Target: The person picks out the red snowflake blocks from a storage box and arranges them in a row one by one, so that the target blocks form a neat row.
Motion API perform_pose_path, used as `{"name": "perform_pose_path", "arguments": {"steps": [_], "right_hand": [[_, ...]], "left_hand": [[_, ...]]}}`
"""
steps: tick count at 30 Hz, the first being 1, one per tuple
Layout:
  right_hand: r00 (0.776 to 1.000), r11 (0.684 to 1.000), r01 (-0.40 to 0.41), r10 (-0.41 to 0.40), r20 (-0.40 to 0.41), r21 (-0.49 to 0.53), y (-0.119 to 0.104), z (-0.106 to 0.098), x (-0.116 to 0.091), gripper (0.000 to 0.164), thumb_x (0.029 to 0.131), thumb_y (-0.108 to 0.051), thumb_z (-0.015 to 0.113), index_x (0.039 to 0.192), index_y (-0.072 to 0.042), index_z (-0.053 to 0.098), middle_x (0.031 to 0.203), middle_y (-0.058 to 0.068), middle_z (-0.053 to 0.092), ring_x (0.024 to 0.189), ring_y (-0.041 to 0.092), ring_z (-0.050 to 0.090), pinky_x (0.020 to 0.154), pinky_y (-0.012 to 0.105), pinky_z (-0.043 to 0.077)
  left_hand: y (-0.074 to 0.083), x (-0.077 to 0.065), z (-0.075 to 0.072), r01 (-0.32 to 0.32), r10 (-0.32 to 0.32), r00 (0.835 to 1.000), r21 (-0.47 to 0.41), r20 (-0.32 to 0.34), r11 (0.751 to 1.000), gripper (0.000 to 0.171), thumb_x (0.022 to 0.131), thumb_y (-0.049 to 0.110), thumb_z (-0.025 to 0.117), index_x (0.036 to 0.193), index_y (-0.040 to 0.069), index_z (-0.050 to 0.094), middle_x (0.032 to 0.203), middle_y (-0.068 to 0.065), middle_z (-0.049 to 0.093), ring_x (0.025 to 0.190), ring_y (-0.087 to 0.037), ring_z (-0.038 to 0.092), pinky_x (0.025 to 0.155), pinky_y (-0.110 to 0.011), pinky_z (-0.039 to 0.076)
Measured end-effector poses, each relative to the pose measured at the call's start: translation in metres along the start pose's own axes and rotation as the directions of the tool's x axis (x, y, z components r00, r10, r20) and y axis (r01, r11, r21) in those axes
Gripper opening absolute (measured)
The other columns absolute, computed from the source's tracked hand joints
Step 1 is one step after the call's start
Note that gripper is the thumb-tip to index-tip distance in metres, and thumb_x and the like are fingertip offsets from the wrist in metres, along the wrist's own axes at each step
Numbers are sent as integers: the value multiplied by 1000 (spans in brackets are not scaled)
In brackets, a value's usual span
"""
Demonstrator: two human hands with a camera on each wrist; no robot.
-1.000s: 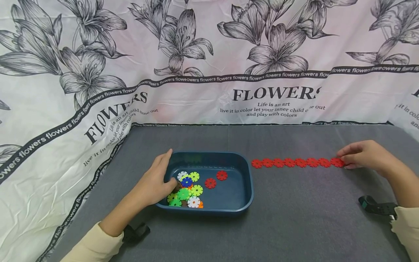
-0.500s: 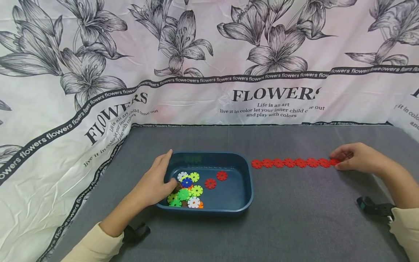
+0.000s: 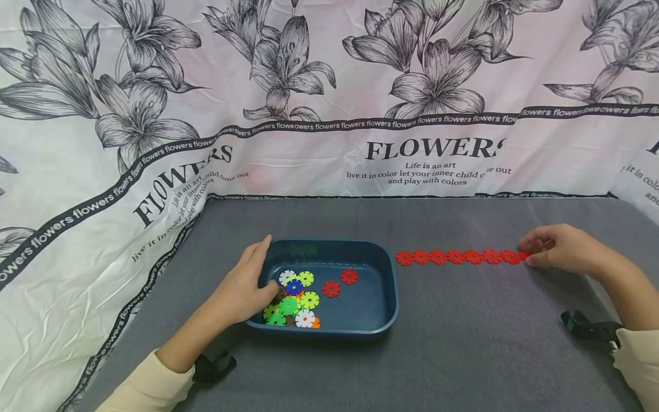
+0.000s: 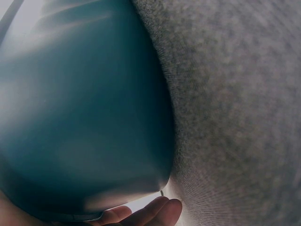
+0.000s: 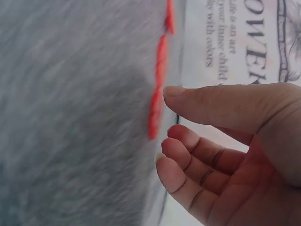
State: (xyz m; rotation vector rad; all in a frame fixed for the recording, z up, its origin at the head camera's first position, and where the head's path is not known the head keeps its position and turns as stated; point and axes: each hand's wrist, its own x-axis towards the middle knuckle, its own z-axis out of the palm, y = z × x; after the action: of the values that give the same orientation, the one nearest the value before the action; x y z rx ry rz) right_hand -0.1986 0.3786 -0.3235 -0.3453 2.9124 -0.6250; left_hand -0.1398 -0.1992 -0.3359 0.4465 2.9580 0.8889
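Note:
My left hand grips the left end of a dark blue tray. Its thumb is inside and the fingers run along the outer wall; the left wrist view shows fingertips beyond the tray's outer side. A row of red notched plastic discs lies flat to the tray's right. At the row's right end hovers or rests my right hand, partly covering the last disc. Seen from the right wrist, thumb and fingers are loosely bent and apart, beside the red row; contact is unclear.
Inside the tray, two red discs lie apart from a pile of green, yellow, white, blue, brown and orange discs. A grey cloth covers the table. Behind it hangs a white flowered sheet.
My right hand has shifted slightly left along the row's right end and now covers more of the last disc. The left hand and tray have stayed put.

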Motion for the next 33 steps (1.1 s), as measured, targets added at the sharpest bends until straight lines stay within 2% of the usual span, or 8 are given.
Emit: {"name": "perform_pose_path", "arguments": {"steps": [6,12,18,23,25,27,30,33], "right_hand": [[998,997,48,-50,-38,-52,-32,-1,1,33,84,-12,79,112,4,70,99,13,64,86,27,61,63,39,49],[976,978,193,-200,-86,-76,-90,7,3,28,85,-8,77,111,2,72,101,9,67,88,25,63,63,36,51],[878,892,421,-447,-170,-166,-161,25,6,19,81,-2,78,100,-7,75,102,5,68,88,23,65,72,43,54],[803,816,541,-573,-161,-204,-219,47,7,21,80,-3,82,99,-8,77,101,5,67,89,22,65,73,39,57],[787,791,571,-604,-129,-220,-241,59,11,19,81,-4,81,99,-7,77,99,4,67,86,20,64,72,35,57],[788,776,585,-613,-63,-237,-260,72,19,17,83,-9,80,100,-7,77,97,3,67,83,17,64,71,32,56],[840,798,531,-539,56,-286,-284,93,34,18,87,-24,78,98,-9,76,85,0,63,74,12,59,65,29,52],[894,817,448,-425,145,-363,-296,115,48,33,88,-42,76,99,-11,75,77,-1,56,66,13,52,58,29,46]], "left_hand": [[-1,1,0,-6,6,1000,-1,-2,1000,85,92,13,60,161,6,11,160,-22,20,138,-43,36,102,-65,37],[-1,1,-1,-8,8,1000,-3,8,1000,85,92,13,59,161,6,10,160,-22,19,138,-43,36,102,-64,38],[0,0,-1,4,-4,1000,-1,4,1000,85,92,13,60,161,6,11,160,-22,20,138,-43,36,102,-65,37],[0,-1,-1,5,-5,1000,0,10,1000,85,92,14,60,161,6,11,160,-22,19,139,-45,35,102,-66,37],[0,-1,-1,3,-4,1000,2,8,1000,85,92,13,60,161,6,11,160,-22,19,139,-45,35,101,-66,37],[-1,-2,-2,2,-2,1000,4,2,1000,85,92,13,60,161,6,11,160,-22,20,139,-44,35,101,-66,38],[-1,-2,-2,0,0,1000,5,-2,1000,85,92,13,60,161,6,11,160,-22,20,138,-44,36,101,-65,38],[1,-1,-2,-1,1,1000,7,6,1000,85,92,14,59,162,7,10,160,-22,19,137,-43,38,100,-64,40]]}}
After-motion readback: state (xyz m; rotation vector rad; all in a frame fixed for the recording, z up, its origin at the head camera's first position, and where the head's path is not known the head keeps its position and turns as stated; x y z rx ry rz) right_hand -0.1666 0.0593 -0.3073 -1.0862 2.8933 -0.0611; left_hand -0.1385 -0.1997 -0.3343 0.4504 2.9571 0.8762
